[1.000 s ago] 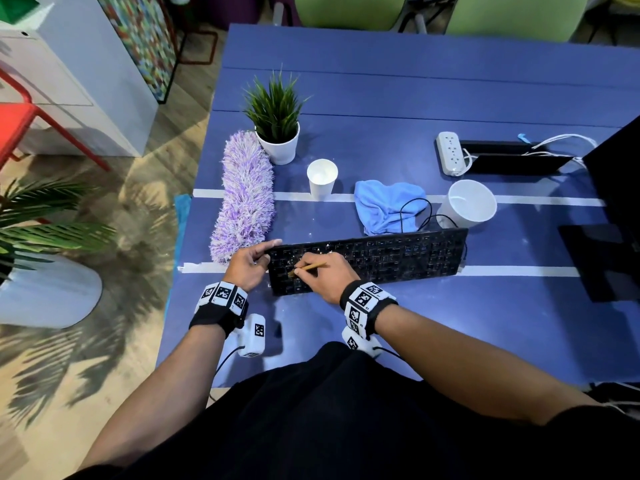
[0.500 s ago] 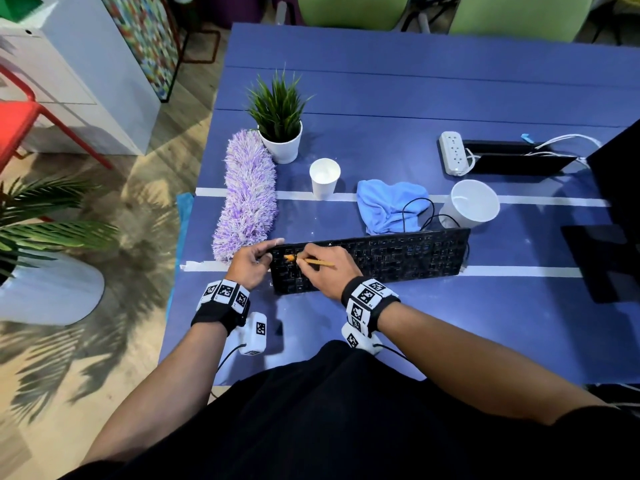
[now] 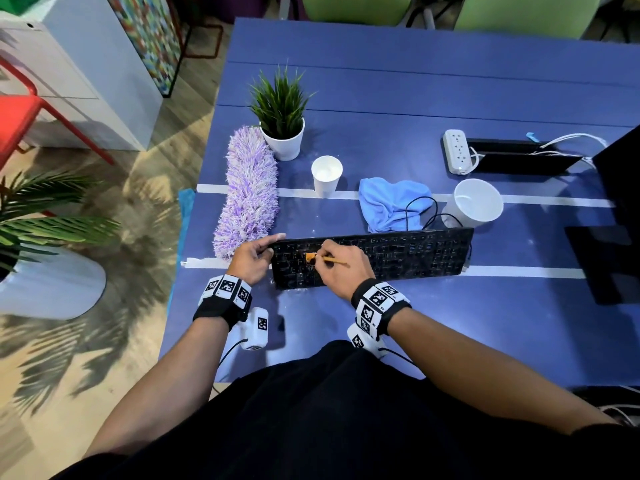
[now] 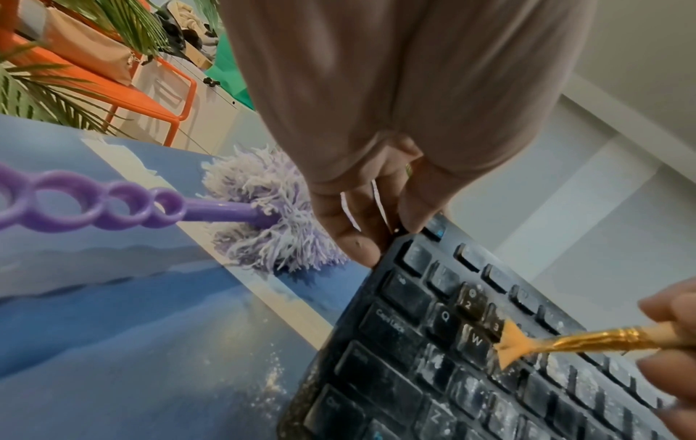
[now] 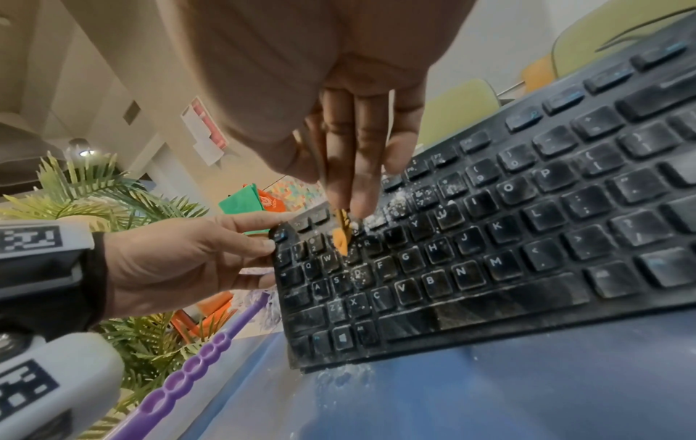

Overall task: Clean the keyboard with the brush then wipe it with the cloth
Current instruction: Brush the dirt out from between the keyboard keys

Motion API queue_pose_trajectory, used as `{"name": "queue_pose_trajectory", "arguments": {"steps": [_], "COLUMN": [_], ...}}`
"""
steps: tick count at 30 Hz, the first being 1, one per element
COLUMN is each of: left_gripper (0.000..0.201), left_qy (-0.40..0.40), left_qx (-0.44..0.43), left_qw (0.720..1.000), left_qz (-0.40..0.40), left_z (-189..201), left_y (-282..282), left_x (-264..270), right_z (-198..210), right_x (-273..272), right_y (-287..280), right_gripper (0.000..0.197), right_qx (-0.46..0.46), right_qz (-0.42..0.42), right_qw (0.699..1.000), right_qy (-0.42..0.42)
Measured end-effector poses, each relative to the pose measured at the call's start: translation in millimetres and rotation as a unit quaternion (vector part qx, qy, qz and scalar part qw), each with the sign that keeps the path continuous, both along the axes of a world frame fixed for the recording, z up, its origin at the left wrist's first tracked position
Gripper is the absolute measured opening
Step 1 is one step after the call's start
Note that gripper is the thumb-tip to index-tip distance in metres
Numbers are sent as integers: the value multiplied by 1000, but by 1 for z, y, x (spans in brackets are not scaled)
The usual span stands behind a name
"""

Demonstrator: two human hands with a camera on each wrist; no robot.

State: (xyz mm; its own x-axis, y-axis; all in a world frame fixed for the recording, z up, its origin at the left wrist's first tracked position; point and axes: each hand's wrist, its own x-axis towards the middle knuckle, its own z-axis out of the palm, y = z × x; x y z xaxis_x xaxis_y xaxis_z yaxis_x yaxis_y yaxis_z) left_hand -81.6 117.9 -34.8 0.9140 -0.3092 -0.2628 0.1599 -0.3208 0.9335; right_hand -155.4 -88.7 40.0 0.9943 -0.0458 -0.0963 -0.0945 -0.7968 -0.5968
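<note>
A dusty black keyboard lies on the blue table, with white crumbs between its keys. My right hand pinches a small brush with orange bristles and a gold ferrule; the bristles press on the upper-left keys near W and 3. My left hand grips the keyboard's left end, thumb and fingers on its far corner. A crumpled light-blue cloth lies behind the keyboard, untouched.
A purple fluffy duster with a ringed handle lies left of the keyboard. Behind stand a potted plant, a paper cup, a white bowl and a power strip. White dust dots the table in front.
The brush tip has swept from the keyboard's lower-left keys up toward the far rows and slightly right. My left hand has kept its hold on the left end.
</note>
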Motion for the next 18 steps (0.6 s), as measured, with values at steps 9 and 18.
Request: {"name": "queue_pose_trajectory", "arguments": {"steps": [9, 18], "left_gripper": [44, 43], "left_qy": [-11, -7], "left_qx": [22, 17], "left_qw": [1000, 1000], "left_qz": [-14, -4], "left_z": [-4, -5], "left_y": [2, 2], "left_x": [1, -1], "right_z": [-4, 4], "right_x": [-3, -5], "right_y": [-7, -18], "right_gripper": [10, 8], "right_qx": [17, 76], "right_qz": [48, -24], "right_qw": [997, 997], "right_qy": [53, -12]}}
